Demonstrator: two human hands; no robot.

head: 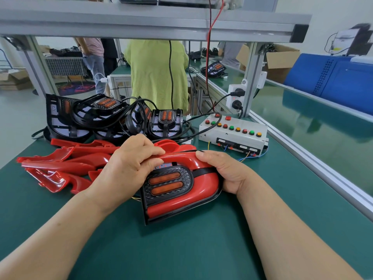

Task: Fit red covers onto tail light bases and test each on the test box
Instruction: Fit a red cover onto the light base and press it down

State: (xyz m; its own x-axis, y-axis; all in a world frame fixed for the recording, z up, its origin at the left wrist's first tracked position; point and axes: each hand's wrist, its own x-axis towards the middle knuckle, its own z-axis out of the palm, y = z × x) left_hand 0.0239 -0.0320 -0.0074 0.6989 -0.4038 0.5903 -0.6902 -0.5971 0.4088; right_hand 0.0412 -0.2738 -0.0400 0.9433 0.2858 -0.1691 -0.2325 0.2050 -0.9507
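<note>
The glossy red plastic cover (201,184) sits on its black plastic tail light base (187,178), wrapped in a U round the base's honeycomb centre with its two orange lenses. The assembly is tilted up off the green bench mat (181,249) and held between both hands.

The left hand (129,164) is curled over the top arm of the cover. Its fingers (150,149) are pressed together side by side over the far rim, and the thumb bears on the near face just above the honeycomb centre. The right hand (224,172) grips the rounded end. Its thumb (202,156) lies along the top edge, while its other fingers go underneath and cannot be seen.

The step looks like seating the cover. To do it well, I would squeeze between thumb and fingers section by section, working from the left fingers toward the right thumb, so the rim closes evenly and does not spring up at one end. The right hand should only steady the base, not twist it. The seam below the left thumb and round the bend under the right palm is worth checking before testing. Whether the clips are home cannot be told from here.

Beyond the left fingers lie loose red covers (66,164), and farther off a heap of bare black bases with cables (113,116). Beyond the right thumb, near by, stands the white test box with coloured buttons (232,130).
</note>
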